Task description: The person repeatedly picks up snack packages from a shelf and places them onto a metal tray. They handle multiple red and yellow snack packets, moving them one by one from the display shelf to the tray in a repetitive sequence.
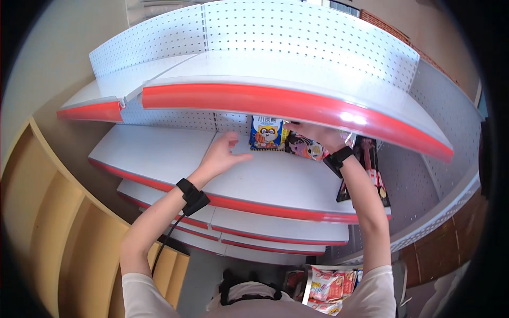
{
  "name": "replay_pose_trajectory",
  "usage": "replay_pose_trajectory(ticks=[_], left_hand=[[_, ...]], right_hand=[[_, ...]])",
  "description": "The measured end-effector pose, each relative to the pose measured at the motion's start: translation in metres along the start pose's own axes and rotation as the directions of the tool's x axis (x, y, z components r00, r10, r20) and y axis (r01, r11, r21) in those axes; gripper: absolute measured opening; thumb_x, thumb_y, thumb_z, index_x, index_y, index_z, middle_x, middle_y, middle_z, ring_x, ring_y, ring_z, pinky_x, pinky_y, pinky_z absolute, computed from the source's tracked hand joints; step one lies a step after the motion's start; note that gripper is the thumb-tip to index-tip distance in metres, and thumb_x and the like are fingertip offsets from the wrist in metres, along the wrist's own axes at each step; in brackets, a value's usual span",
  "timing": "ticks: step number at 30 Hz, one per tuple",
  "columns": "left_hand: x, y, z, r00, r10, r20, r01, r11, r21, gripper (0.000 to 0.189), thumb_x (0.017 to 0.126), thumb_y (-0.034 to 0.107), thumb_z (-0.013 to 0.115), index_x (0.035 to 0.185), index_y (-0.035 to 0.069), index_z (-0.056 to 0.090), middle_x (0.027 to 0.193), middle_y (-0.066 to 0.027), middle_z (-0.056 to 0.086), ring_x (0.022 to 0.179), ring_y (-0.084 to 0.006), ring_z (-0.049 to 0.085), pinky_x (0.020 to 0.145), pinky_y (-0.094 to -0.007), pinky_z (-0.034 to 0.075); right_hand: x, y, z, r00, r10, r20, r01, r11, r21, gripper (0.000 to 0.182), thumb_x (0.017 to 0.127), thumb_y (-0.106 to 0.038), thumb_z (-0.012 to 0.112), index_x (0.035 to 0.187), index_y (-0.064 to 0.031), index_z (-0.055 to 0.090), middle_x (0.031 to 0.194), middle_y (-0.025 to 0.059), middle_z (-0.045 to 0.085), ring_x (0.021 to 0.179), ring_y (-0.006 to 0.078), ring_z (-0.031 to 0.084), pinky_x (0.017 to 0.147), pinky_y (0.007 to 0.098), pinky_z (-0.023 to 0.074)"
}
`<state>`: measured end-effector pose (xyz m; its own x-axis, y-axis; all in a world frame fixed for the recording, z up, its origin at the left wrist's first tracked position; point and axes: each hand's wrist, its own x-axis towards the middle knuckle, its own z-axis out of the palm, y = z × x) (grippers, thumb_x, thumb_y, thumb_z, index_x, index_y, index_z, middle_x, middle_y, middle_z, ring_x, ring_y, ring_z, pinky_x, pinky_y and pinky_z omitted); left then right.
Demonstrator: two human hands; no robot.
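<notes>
My left hand (pixel 224 155) is over the second shelf with fingers and thumb apart, holding nothing. Just right of it, a blue snack bag with a cartoon raccoon (pixel 269 133) stands towards the back of the shelf, not touched by the hand. My right hand (pixel 318 135) reaches under the top shelf's red edge, over a dark and pink snack bag (pixel 302 147) with a football picture. Its fingertips are partly hidden, so a grip on the bag cannot be made out. Dark red and black snack packets (pixel 372 171) lie at the shelf's right end, partly behind my right forearm.
The top shelf's red front edge (pixel 246 97) overhangs both hands. More white shelves (pixel 278 230) lie below. Wooden shelving (pixel 71 206) stands at the left, a perforated metal side panel (pixel 413 187) at the right. A container near my body holds red and white snack bags (pixel 328 284).
</notes>
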<state>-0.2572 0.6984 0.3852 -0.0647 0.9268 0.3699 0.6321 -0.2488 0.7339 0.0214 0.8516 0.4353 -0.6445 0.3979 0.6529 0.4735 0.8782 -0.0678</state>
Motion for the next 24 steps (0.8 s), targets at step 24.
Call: replay_pose_trajectory(ticks=[24], left_hand=[[0.096,-0.027,0.011,0.971,0.171,0.165,-0.116,0.947,-0.299,0.052,0.07,0.022,0.083,0.111,-0.002,0.063,0.107,-0.0138,0.068,0.097,-0.0236,0.064,0.084,-0.0341,0.051]], right_hand=[[-0.033,0.039,0.042,0.981,0.189,-0.048,-0.181,0.974,0.135,0.049,0.088,-0.029,0.072,0.128,-0.0052,0.056,0.114,0.0135,0.065,0.104,0.0251,0.062,0.089,0.0362,0.0497]])
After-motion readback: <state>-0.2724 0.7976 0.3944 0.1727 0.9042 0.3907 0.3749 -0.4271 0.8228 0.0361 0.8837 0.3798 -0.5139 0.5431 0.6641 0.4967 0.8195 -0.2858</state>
